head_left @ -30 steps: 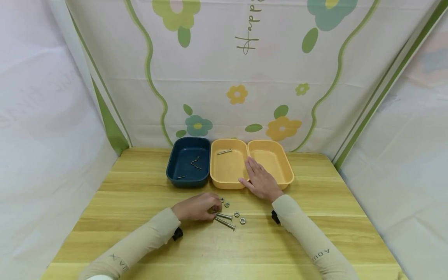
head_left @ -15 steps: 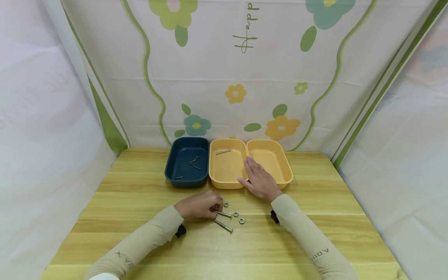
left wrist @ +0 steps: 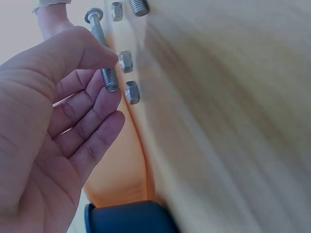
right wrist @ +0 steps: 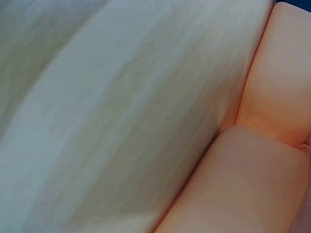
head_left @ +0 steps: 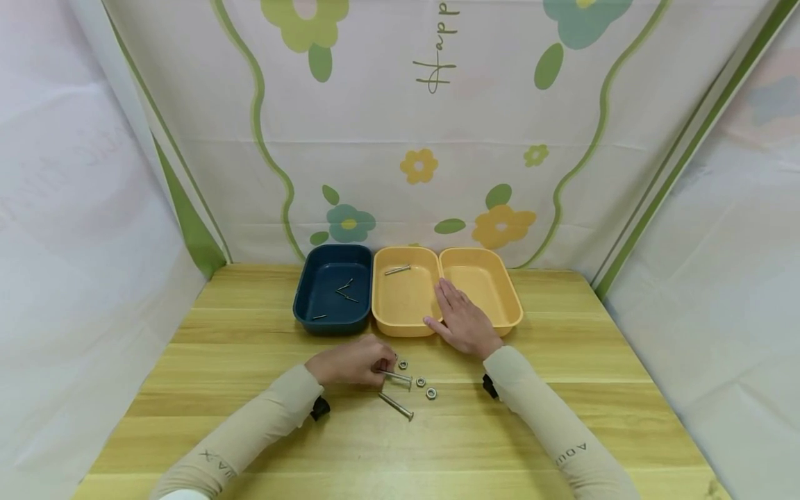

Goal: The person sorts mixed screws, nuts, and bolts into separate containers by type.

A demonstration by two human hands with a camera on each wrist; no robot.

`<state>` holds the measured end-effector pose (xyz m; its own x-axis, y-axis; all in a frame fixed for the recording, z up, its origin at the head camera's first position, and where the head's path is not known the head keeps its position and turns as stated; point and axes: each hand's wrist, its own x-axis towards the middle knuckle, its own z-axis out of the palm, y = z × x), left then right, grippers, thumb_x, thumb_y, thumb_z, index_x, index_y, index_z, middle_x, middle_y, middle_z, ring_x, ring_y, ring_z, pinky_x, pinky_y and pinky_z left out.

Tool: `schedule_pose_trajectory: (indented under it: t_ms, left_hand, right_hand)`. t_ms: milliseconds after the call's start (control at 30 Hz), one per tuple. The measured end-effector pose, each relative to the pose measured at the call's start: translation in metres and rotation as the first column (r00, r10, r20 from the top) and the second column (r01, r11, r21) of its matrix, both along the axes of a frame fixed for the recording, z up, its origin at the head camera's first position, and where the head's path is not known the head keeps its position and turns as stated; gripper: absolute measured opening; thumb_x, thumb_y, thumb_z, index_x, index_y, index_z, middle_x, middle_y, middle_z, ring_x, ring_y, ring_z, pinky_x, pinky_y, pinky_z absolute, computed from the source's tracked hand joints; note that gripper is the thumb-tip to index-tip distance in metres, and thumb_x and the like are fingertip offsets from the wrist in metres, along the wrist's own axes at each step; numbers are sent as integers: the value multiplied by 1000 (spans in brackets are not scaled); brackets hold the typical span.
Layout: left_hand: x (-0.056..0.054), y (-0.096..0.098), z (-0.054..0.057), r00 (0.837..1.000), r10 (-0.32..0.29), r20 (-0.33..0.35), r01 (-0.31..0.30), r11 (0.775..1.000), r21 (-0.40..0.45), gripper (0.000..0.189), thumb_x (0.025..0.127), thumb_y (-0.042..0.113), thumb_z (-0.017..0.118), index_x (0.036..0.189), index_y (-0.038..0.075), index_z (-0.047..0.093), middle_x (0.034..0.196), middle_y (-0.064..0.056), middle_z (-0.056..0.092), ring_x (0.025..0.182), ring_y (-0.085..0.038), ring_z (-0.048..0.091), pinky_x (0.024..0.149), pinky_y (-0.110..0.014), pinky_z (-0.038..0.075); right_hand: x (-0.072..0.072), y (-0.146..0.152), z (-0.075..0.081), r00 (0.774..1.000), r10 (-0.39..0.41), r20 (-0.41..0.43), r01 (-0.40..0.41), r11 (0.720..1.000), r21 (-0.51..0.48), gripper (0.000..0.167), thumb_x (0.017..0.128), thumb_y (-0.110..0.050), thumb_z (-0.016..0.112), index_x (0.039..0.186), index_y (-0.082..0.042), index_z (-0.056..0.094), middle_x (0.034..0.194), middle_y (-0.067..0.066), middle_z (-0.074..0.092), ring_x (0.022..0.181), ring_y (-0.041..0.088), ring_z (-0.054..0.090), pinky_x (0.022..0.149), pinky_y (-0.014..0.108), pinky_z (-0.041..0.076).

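Note:
My left hand (head_left: 356, 361) pinches a silver bolt (left wrist: 99, 39) between thumb and fingers; in the left wrist view its round head points away and its threaded end shows below the thumb. Another bolt (head_left: 396, 406) lies on the table just in front of that hand. Several hex nuts (head_left: 431, 394) lie to the hand's right, one partly hidden behind the fingers. My right hand (head_left: 464, 321) rests with straight fingers over the adjoining rims of the middle yellow tray (head_left: 406, 326) and the right yellow tray (head_left: 514, 298).
A dark blue tray (head_left: 301, 305) on the left holds several thin screws (head_left: 347, 296). One bolt (head_left: 397, 269) lies in the middle yellow tray. The trays stand side by side at the back of the wooden table (head_left: 562, 417), before a flowered cloth (head_left: 350, 139).
My left hand has picked one of the two bolts off the table, parting it from the other. The other bolt has shifted slightly toward me. My right hand stays in place.

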<state>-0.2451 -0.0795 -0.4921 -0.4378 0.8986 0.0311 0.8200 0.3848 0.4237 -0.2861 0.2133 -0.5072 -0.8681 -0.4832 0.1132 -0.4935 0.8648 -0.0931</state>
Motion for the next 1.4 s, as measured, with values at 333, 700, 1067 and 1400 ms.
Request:
schedule_pose_trajectory:
  t_ms: [333,700,1067,1400]
  left_hand:
    - [0,-5,17,996,86,-21,-86,996,-34,10,88,6,75,92,15,77,82,11,65,76,-5,57,68,-15,49]
    - [-7,-14,47,994,54,-96,-55,998,-8,9,87,3,73,90,11,76,82,3,68,75,-7,57,69,-17,48]
    - [-22,-18,74,981,102,-164,-96,994,47,15,89,0,70,86,15,71,81,2,62,72,-8,50,67,-21,45]
    - [-41,-13,88,965,164,-203,-153,986,71,5,90,6,71,91,9,75,88,-1,68,78,-14,60,72,-24,53]
  right_hand:
    - [0,0,0,1000,2,-4,-2,1000,1,87,111,-59,37,167,4,16,177,21,12,166,33,14,135,48,21]
    - [1,0,-1,1000,1,6,-1,1000,4,87,111,-60,34,168,3,13,177,20,10,166,33,12,135,48,19]
    - [2,1,-2,1000,16,-17,-16,999,-33,86,111,-58,38,167,4,17,177,21,13,165,35,17,134,50,23]
    - [2,0,0,1000,15,-14,-15,999,-35,86,111,-58,38,167,4,18,177,21,14,166,34,16,134,50,22]
